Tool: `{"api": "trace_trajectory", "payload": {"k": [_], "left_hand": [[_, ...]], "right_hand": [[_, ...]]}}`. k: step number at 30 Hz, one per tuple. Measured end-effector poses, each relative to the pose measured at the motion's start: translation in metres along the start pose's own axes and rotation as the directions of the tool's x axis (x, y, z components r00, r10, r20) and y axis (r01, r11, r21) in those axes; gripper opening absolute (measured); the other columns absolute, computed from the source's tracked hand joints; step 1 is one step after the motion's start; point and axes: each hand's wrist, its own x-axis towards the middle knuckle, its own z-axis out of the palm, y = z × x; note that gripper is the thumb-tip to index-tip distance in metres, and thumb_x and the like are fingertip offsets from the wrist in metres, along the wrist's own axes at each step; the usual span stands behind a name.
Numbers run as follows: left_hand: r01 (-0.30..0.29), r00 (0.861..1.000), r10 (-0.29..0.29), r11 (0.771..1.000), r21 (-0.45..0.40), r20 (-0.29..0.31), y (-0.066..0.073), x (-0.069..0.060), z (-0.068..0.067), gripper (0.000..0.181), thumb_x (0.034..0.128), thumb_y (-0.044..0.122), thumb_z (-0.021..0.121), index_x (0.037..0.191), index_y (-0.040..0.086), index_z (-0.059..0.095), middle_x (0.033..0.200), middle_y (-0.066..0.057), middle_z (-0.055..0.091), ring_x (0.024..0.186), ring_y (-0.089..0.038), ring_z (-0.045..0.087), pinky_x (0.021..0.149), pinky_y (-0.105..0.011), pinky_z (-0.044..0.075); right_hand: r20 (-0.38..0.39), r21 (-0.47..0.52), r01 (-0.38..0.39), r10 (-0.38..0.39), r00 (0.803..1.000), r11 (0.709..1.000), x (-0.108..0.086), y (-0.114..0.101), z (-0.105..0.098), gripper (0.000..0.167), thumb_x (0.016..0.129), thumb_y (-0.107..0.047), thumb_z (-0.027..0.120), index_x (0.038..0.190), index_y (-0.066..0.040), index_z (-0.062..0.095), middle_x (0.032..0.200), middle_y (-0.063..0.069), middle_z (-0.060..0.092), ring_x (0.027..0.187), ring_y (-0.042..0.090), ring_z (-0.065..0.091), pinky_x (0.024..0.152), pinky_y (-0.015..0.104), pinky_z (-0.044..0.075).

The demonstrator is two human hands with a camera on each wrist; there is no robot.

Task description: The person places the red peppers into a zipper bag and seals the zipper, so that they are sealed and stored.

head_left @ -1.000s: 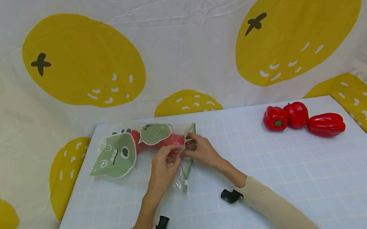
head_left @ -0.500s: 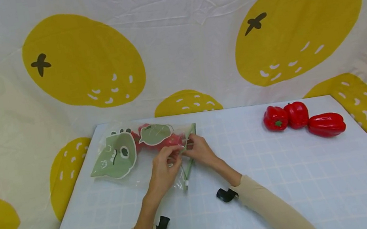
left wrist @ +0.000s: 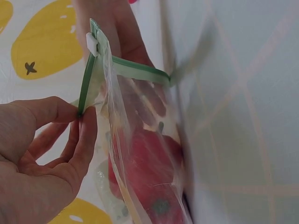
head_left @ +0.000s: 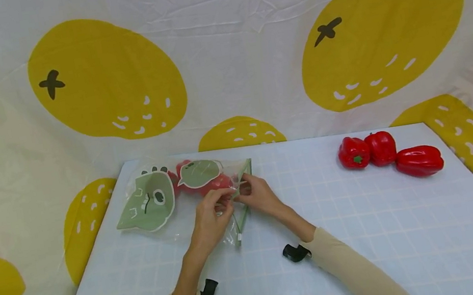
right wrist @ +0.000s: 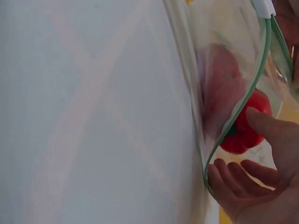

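A clear zip bag [head_left: 202, 212] with green dinosaur prints lies at the left of the table in the head view. Red bell peppers [left wrist: 152, 158] show through its plastic. At its mouth, my left hand [left wrist: 51, 144] pinches the green zip edge [left wrist: 85, 88] between thumb and fingers. My right hand [right wrist: 266, 172] is at the opening, its fingers loosely bent and partly seen through the plastic in the left wrist view. Its thumb is near a red bell pepper [right wrist: 250, 123], and its fingertips are beside the green rim. Whether the thumb touches the pepper I cannot tell.
Three more red bell peppers [head_left: 383, 148] lie together at the back right of the table [head_left: 371, 234]. A white slider [left wrist: 92, 44] sits at one end of the zip. Behind the table hangs a curtain [head_left: 242, 64] printed with yellow fruit.
The peppers inside the bag have shifted slightly left, away from the mouth. My right forearm moved a little left and then back. My left hand keeps its pinch on the zip edge.
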Motion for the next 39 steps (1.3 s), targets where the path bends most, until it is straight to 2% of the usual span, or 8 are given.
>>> {"api": "trace_trajectory", "payload": {"k": [4, 10, 18, 28, 33, 39], "left_hand": [[0.007, 1.0, -0.007, 1.0, 0.003, 0.0, 0.0, -0.001, 0.0, 0.031, 0.0869, -0.011, 0.071, 0.115, 0.001, 0.071, 0.102, -0.01, 0.067, 0.089, -0.022, 0.067, 0.079, -0.037, 0.061], [0.006, 1.0, -0.006, 1.0, -0.011, 0.008, 0.002, 0.0, 0.0, 0.03, 0.0865, -0.012, 0.071, 0.115, -0.002, 0.071, 0.103, -0.018, 0.068, 0.088, -0.024, 0.067, 0.079, -0.037, 0.061], [0.004, 1.0, -0.004, 1.0, -0.023, -0.002, 0.002, -0.001, 0.001, 0.03, 0.0859, -0.014, 0.07, 0.114, -0.004, 0.07, 0.104, -0.019, 0.068, 0.087, -0.025, 0.067, 0.077, -0.034, 0.061], [0.036, 0.999, -0.037, 0.998, -0.042, -0.028, -0.001, -0.003, 0.002, 0.026, 0.0863, -0.012, 0.071, 0.111, -0.002, 0.071, 0.103, -0.016, 0.07, 0.086, -0.024, 0.067, 0.079, -0.033, 0.061], [0.045, 0.998, -0.047, 0.998, -0.043, -0.039, -0.002, -0.003, 0.002, 0.024, 0.0868, -0.011, 0.071, 0.109, -0.002, 0.072, 0.102, -0.016, 0.07, 0.086, -0.024, 0.068, 0.079, -0.03, 0.061], [0.083, 0.996, -0.084, 0.996, -0.037, -0.042, 0.0, -0.004, 0.001, 0.023, 0.0875, -0.009, 0.072, 0.109, 0.0, 0.072, 0.103, -0.014, 0.071, 0.089, -0.025, 0.068, 0.081, -0.028, 0.061]], "right_hand": [[0.019, -0.015, 0.033, -0.033, 0.999, 0.999, -0.005, -0.001, -0.006, 0.038, 0.09, -0.004, 0.076, 0.123, 0.007, 0.059, 0.122, 0.025, 0.066, 0.103, 0.036, 0.07, 0.09, 0.043, 0.059], [0.028, -0.034, 0.018, -0.017, 0.999, 0.999, -0.012, 0.001, -0.017, 0.039, 0.093, -0.009, 0.075, 0.127, 0.005, 0.062, 0.125, 0.021, 0.066, 0.107, 0.034, 0.068, 0.096, 0.043, 0.057], [0.044, -0.033, 0.031, -0.029, 0.999, 0.999, -0.02, 0.002, -0.032, 0.04, 0.093, -0.008, 0.074, 0.128, 0.008, 0.062, 0.124, 0.024, 0.066, 0.112, 0.039, 0.066, 0.098, 0.05, 0.055], [-0.004, -0.074, 0.029, -0.029, 1.0, 0.997, -0.031, 0.001, -0.057, 0.04, 0.095, -0.01, 0.074, 0.128, 0.008, 0.062, 0.125, 0.024, 0.066, 0.115, 0.036, 0.065, 0.101, 0.05, 0.053], [-0.036, -0.055, 0.039, -0.041, 0.999, 0.998, -0.035, 0.003, -0.072, 0.04, 0.094, -0.009, 0.074, 0.128, 0.008, 0.062, 0.126, 0.026, 0.065, 0.117, 0.036, 0.063, 0.104, 0.052, 0.051], [-0.074, -0.071, 0.03, -0.035, 0.997, 0.997, -0.041, 0.002, -0.088, 0.04, 0.095, -0.011, 0.075, 0.128, 0.007, 0.062, 0.126, 0.025, 0.065, 0.119, 0.039, 0.062, 0.106, 0.054, 0.048]]}}
